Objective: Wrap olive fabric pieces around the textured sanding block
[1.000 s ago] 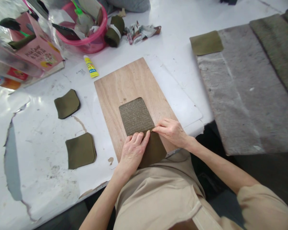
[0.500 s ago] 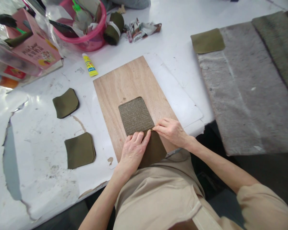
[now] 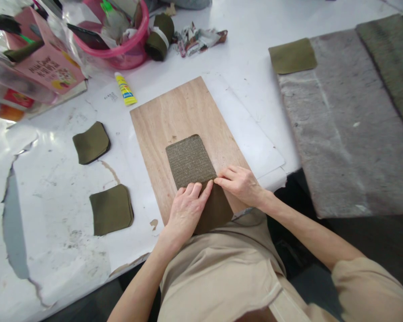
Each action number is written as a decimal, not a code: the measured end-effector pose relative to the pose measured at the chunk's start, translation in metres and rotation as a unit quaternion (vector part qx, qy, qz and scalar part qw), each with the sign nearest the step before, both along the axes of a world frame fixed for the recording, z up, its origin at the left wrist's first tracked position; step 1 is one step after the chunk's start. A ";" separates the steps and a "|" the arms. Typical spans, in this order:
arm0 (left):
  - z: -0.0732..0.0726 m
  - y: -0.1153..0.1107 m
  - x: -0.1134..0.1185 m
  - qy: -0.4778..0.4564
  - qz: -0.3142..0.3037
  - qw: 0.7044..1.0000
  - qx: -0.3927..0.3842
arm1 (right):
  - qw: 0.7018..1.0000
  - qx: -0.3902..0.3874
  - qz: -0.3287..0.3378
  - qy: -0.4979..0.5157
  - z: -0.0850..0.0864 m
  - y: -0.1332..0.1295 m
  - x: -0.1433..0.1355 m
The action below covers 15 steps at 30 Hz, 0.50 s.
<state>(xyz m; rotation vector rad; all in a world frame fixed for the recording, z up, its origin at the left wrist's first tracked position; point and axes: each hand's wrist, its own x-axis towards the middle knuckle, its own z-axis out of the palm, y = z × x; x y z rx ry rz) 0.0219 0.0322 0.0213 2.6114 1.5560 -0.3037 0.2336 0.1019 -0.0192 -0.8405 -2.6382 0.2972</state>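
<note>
A textured olive-brown fabric piece [image 3: 190, 161] with rounded far corners lies on a thin wooden board [image 3: 181, 103]. A smooth, darker olive fabric piece [image 3: 216, 208] meets its near edge and reaches down to the lap of the beige apron. My left hand [image 3: 188, 205] rests across the line where the two meet, its fingers stretched out and pressing down. At the right end of that line my right hand [image 3: 238, 182] is closed, with thumb and forefinger pinching the fabric edge. The left fingertips cover part of the join.
Two small stacks of olive pieces, a far stack [image 3: 92, 143] and a near stack [image 3: 111, 210], lie left of the board. A yellow glue tube [image 3: 126, 89], pink basket [image 3: 121, 58] and olive roll [image 3: 159, 38] stand beyond. A grey padded slab [image 3: 349, 120] extends at right.
My left forefinger and thumb area has slid slightly right along the join, closer to my right fingertips. The right hand keeps its pinch, and the fabric pieces stay where they were.
</note>
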 end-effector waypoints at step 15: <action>0.004 0.001 0.009 0.019 0.008 1.000 0.014 | 0.999 -0.013 -0.031 0.008 0.002 -0.008 0.010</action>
